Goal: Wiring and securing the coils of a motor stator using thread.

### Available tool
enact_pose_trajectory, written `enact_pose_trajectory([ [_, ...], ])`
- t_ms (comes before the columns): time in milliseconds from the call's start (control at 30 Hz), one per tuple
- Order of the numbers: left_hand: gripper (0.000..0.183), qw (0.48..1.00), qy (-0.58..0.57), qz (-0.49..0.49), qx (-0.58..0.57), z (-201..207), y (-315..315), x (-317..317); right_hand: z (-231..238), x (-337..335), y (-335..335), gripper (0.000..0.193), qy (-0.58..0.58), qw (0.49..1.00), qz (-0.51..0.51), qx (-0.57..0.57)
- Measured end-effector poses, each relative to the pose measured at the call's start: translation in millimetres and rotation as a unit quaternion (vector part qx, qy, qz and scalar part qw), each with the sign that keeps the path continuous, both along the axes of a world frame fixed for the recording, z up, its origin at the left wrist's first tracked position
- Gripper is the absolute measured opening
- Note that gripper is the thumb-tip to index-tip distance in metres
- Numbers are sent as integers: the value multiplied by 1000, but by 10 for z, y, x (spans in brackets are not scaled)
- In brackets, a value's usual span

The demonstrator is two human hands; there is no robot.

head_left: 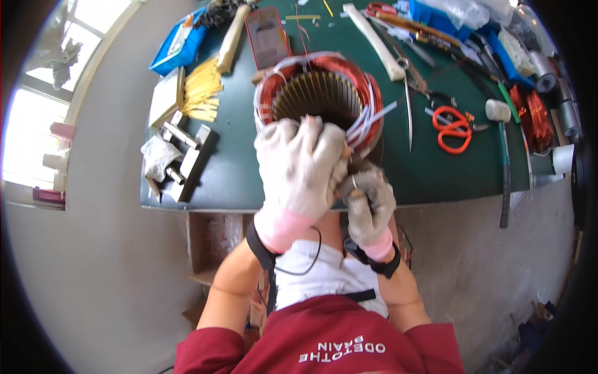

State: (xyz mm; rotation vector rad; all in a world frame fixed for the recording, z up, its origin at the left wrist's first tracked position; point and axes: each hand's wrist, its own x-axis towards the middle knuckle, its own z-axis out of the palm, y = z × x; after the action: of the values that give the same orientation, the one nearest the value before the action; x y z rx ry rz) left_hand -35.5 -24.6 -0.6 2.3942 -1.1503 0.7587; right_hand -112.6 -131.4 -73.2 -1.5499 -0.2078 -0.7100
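Note:
A motor stator [371, 87] with red copper windings stands on the green workbench in front of me, slots lined in yellow. White lacing and pale sleeves [367, 124] show on its right side. My left hand [299, 165], in a whitish glove with a pink cuff, is closed over the near rim of the stator, covering that part of the winding. Just right of it and lower, at the bench edge, my right hand [369, 206] is gloved too, fingers curled in a pinch. A thin pale strand [354, 182] shows at its fingers; what they grip is mostly hidden.
Left of the stator lie yellow strips [202, 90], metal blocks [194, 159] and a phone [267, 38]. To the right are orange-handled scissors [453, 129], a long thin pointed tool [409, 115], a white-headed mallet [498, 111] and red wire coils [537, 121]. Blue bins [180, 43] stand farther back.

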Motion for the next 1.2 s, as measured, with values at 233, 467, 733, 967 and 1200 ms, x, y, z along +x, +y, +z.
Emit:
enact_pose_trajectory([
  [233, 21, 994, 16, -82, -67, -70, 184, 187, -40, 147, 35, 17, -39, 998, 42, 26],
  [467, 27, 973, -54, 0, -224, -75, 507, -3, -123, 134, 82, 17, -24, 999, 13, 29],
  [733, 42, 982, 4, 62, -181, -260, 660, -92, -127, 136, 143, 13, -20, 996, 32, 87],
  [967, 36, 971, 152, 74, -171, -46, 516, -27, -155, 148, 122, 15, 0, 997, 23, 71],
  [1200, 17, 994, -81, 43, -62, 74, 490, 40, -213, 155, 120, 16, -3, 998, 22, 64],
])
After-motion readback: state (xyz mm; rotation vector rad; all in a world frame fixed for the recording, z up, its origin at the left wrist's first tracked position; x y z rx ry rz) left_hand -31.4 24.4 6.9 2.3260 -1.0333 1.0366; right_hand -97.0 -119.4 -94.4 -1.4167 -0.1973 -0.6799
